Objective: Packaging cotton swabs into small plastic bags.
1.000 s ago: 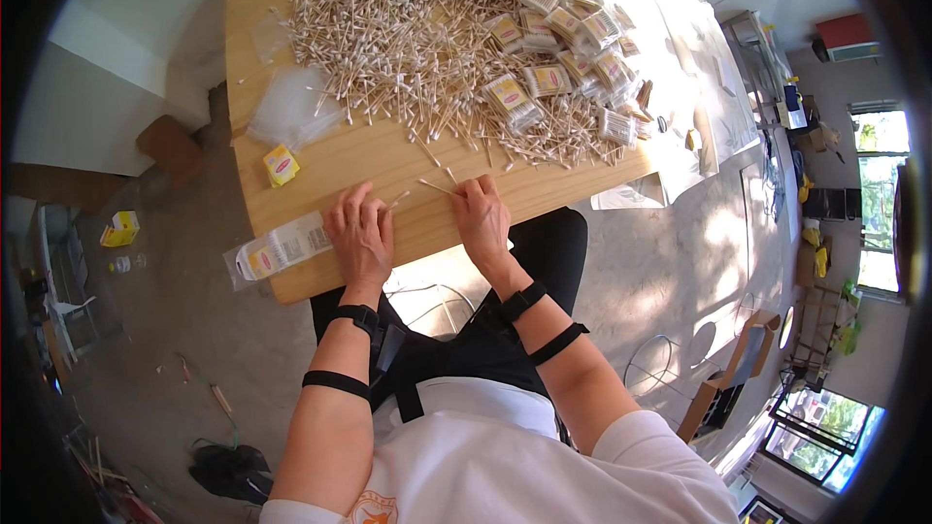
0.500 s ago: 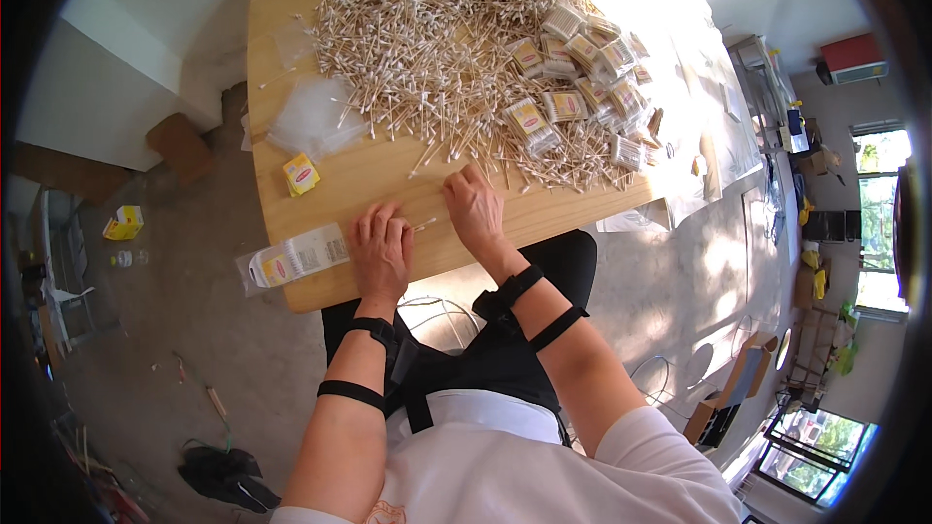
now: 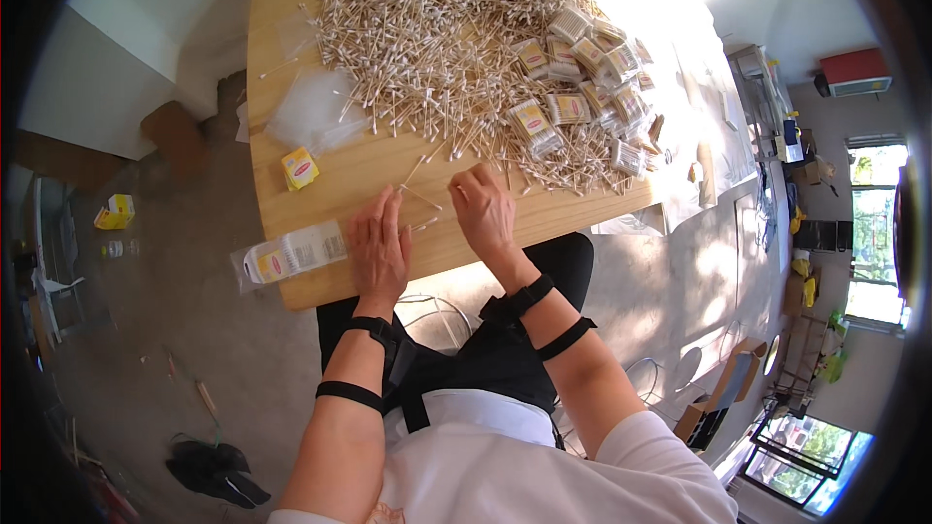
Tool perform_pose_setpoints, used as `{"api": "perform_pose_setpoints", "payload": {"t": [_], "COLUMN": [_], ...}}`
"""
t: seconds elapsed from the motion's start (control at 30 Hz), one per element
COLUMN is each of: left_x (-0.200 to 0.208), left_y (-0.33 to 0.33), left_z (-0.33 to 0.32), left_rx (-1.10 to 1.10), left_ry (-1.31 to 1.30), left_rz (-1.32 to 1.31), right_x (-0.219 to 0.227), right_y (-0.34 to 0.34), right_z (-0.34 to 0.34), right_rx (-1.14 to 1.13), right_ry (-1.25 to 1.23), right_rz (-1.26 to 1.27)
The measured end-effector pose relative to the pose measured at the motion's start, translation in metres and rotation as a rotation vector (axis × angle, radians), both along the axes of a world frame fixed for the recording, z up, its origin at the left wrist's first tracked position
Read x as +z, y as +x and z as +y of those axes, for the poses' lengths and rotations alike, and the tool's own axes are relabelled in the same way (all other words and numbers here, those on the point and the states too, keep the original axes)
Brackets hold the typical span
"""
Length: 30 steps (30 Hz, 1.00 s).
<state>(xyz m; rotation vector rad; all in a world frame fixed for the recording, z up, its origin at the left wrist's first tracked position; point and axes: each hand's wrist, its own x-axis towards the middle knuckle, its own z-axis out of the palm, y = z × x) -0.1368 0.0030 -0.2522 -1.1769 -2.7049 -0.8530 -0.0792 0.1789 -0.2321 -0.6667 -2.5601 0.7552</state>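
White cotton makes up the shirt (image 3: 524, 475) nearest me, and from its sleeves two bare forearms, each with black bands (image 3: 349, 394), reach over a pale wooden desk (image 3: 340, 306). The left hand (image 3: 379, 243) lies low by the front edge, fingers nearly straight and close together; a swab end shows beside its thumb, but I can't tell whether that hand has hold of it. The right hand (image 3: 482, 209) is curled, thumb and forefinger drawn close, and whether anything is pinched there I can't make out. For handling sticks this thin, I'd say a light grip by the middle of the stick works best, keeping fingers off the cotton tips. A few loose swabs (image 3: 420, 197) lie in the gap between the hands, one just off the left fingertips. A long clear packet (image 3: 311, 250) sits just left of the left hand, with a small yellow box (image 3: 300, 169) beyond it, then clear plastic bags (image 3: 316, 116). Past both hands spreads the big swab heap (image 3: 427, 49), with bundled packs (image 3: 568, 109) piled on its right side. Farther right, a bright window (image 3: 879, 233) lights the room.
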Motion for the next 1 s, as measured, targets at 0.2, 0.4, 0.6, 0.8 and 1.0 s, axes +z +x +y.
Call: {"api": "perform_pose_setpoints", "payload": {"t": [0.2, 0.4, 0.6, 0.8, 1.0], "left_x": [-0.004, -0.004, -0.003, -0.003, -0.003], "left_y": [0.001, 0.0, 0.0, 0.001, 0.0], "left_z": [0.003, 0.003, 0.001, 0.001, 0.002], "left_rx": [0.063, 0.07, 0.074, 0.088, 0.072], "left_ry": [0.083, 0.066, 0.073, 0.038, 0.044], "left_rz": [-0.037, -0.039, -0.029, -0.043, -0.03], "right_x": [-0.006, -0.016, -0.004, -0.007, -0.012], "right_y": [-0.005, 0.0, -0.009, -0.011, -0.01], "right_z": [-0.022, -0.009, -0.014, -0.008, -0.01], "right_rx": [-0.053, 0.055, 0.135, 0.038, 0.128], "right_ry": [-0.084, -0.02, -0.027, -0.311, -0.028], "right_rz": [0.016, -0.083, 0.049, -0.055, 0.008]}}
